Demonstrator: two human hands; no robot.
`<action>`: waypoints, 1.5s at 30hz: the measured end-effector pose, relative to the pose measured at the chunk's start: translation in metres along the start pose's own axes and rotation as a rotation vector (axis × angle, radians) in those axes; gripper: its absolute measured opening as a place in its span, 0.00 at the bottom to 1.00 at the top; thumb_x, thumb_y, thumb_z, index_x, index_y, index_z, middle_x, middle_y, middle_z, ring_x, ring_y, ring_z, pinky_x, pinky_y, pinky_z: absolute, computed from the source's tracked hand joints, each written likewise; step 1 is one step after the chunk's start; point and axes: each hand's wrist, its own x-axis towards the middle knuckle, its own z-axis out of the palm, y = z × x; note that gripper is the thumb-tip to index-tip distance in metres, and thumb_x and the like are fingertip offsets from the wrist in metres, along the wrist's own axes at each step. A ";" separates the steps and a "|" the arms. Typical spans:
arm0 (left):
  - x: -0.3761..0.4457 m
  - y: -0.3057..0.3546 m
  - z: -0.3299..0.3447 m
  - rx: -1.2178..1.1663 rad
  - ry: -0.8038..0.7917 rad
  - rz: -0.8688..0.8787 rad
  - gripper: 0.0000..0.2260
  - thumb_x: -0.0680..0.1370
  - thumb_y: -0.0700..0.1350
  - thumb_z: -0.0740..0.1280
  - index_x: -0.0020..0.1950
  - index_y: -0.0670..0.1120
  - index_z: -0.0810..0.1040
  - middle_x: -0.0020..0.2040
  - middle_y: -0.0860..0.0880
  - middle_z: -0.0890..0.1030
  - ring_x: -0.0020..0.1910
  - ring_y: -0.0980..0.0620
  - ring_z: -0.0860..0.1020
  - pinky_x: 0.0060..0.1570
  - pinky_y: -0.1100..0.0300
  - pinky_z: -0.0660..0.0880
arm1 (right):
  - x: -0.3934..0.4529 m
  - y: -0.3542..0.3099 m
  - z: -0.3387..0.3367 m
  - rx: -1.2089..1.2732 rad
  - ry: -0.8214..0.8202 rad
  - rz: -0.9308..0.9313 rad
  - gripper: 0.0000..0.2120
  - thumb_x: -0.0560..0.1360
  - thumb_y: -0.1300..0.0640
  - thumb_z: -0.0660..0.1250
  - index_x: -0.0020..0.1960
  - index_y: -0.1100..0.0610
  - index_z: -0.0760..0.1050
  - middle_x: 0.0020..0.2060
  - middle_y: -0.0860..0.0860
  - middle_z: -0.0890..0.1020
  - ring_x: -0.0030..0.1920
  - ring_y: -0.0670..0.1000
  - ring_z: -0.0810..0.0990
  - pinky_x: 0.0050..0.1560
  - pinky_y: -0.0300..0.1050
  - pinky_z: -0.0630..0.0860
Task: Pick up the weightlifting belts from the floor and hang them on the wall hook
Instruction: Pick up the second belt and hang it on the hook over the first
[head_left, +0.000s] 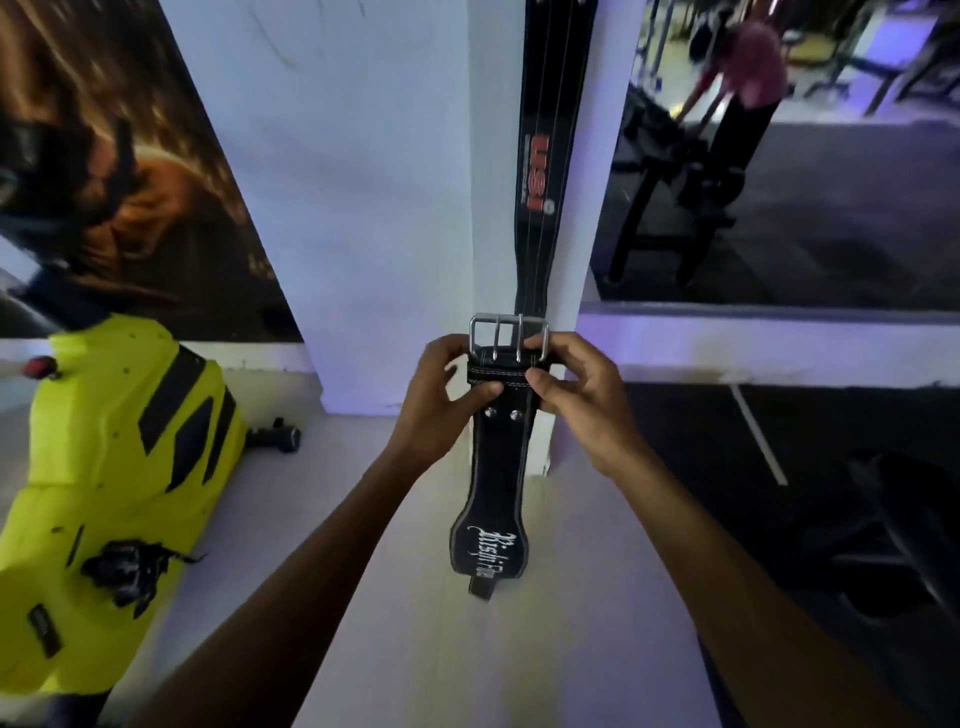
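I hold a black leather weightlifting belt (491, 499) upright in front of a white pillar. Its silver double-prong buckle (509, 338) is at the top and white script lettering shows on its wide lower part. My left hand (441, 400) pinches the strap just under the buckle from the left. My right hand (576, 395) grips the same spot from the right. A second black belt with red lettering (550, 156) hangs flat on the pillar above. The hook is out of view.
A bright yellow machine casing (114, 493) stands at the left, with a small dumbbell (275, 439) on the floor behind it. A mirror (805, 156) at the right reflects gym equipment and a person. A dark object (898, 540) lies on the black floor at the lower right.
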 end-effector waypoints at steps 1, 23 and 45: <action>0.006 0.019 0.001 -0.055 -0.015 0.001 0.18 0.75 0.40 0.73 0.63 0.45 0.72 0.59 0.53 0.78 0.61 0.53 0.78 0.66 0.59 0.74 | 0.007 -0.015 -0.006 -0.012 -0.007 -0.036 0.10 0.76 0.65 0.69 0.56 0.57 0.77 0.51 0.59 0.80 0.45 0.58 0.78 0.42 0.52 0.80; 0.154 0.311 -0.039 -0.379 0.269 0.438 0.15 0.74 0.34 0.73 0.58 0.48 0.81 0.58 0.35 0.83 0.56 0.34 0.82 0.53 0.43 0.81 | 0.094 -0.258 -0.038 -0.010 0.183 -0.377 0.06 0.74 0.64 0.72 0.50 0.59 0.79 0.40 0.52 0.85 0.38 0.43 0.84 0.42 0.37 0.82; 0.184 0.368 -0.051 -0.414 0.301 0.493 0.15 0.75 0.33 0.72 0.61 0.44 0.81 0.57 0.37 0.84 0.52 0.48 0.82 0.46 0.50 0.84 | 0.096 -0.230 -0.048 -0.066 0.190 -0.370 0.17 0.70 0.60 0.77 0.56 0.64 0.80 0.46 0.59 0.86 0.49 0.56 0.86 0.53 0.48 0.82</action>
